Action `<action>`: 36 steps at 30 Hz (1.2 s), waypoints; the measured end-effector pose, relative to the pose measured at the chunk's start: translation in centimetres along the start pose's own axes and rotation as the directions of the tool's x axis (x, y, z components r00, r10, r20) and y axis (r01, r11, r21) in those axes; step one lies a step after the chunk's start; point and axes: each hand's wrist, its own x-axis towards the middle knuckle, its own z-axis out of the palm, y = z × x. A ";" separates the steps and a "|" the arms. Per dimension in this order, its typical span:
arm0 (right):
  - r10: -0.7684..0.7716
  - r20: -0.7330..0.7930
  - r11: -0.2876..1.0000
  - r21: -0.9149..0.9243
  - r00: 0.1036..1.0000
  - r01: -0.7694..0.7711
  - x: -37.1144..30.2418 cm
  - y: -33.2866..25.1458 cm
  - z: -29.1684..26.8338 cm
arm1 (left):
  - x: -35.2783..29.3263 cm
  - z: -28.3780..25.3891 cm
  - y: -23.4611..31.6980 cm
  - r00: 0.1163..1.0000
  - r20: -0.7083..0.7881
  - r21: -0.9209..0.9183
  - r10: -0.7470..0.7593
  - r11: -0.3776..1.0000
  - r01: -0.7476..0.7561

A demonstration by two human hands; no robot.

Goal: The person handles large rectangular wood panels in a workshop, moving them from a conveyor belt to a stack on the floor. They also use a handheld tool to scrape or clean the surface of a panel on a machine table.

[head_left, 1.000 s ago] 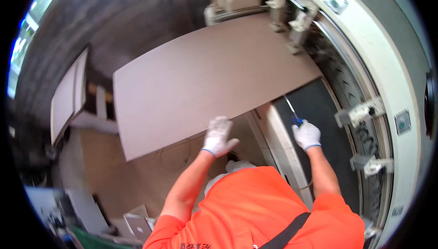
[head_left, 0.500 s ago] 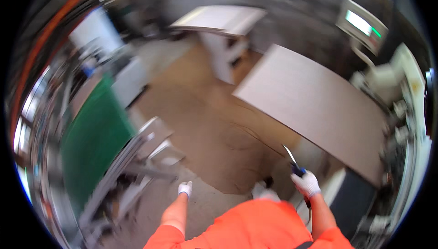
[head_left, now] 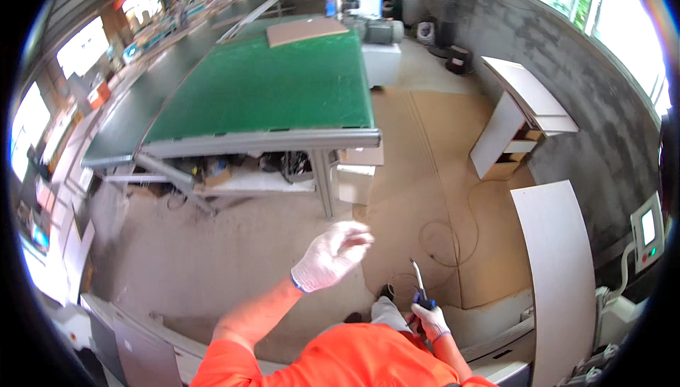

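My left hand (head_left: pixel 331 258), in a white knit glove, is raised in front of the green-topped conveyor table (head_left: pixel 269 89). Its fingers are loosely curled, with a gap to the thumb and nothing seen between them. Low by my right leg, my right hand (head_left: pixel 431 320), gloved too, grips an air blow gun (head_left: pixel 423 299). The gun has a blue and black body and a thin, bent metal nozzle pointing forward. A thin hose (head_left: pixel 453 263) lies coiled on the floor beyond it.
A pale board (head_left: pixel 559 273) extends at the right, beside a control panel (head_left: pixel 646 227). Farther back, boards (head_left: pixel 531 93) rest on a small cabinet (head_left: pixel 499 139) by the grey wall. Brown sheeting (head_left: pixel 404 167) covers part of the floor. A brown board (head_left: pixel 306 30) lies on the conveyor table.
My view has turned left, bringing the green conveyor table to the front and the pale board to the right edge. My left hand has risen. The blow gun stays in my right hand.
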 end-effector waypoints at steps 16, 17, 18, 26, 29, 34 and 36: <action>-0.119 -0.025 0.989 -0.093 0.993 0.116 7.1 -1.2 0.6 | -4.4 1.6 20.3 0.771 0.062 0.198 0.633 0.750 -0.631; -0.142 -0.059 0.989 0.043 0.988 0.144 7.5 -0.5 -0.1 | -4.1 2.1 20.1 0.799 0.004 0.220 0.601 0.779 -0.587; -0.141 -0.071 0.988 0.059 0.987 0.145 8.2 -0.4 -0.6 | -2.2 1.3 18.3 0.636 0.135 0.205 0.760 0.607 -0.768; -0.136 -0.400 0.984 0.051 0.907 0.170 8.9 3.1 -11.4 | 5.6 7.5 3.8 0.842 0.267 -0.181 0.468 0.883 -0.433; -0.035 -0.488 0.964 0.214 0.872 0.159 9.2 5.0 -16.6 | 5.3 9.9 -1.8 0.918 0.389 -0.423 -0.076 0.871 0.251; 0.054 -0.893 0.855 0.272 0.447 0.442 11.5 6.2 -22.9 | 6.7 12.5 -10.6 0.772 0.458 -0.423 -0.441 0.655 0.626; 0.165 -0.913 0.848 0.325 0.373 0.419 10.6 5.9 -24.7 | 8.3 12.8 -11.4 0.728 0.372 -0.318 -0.577 0.657 0.683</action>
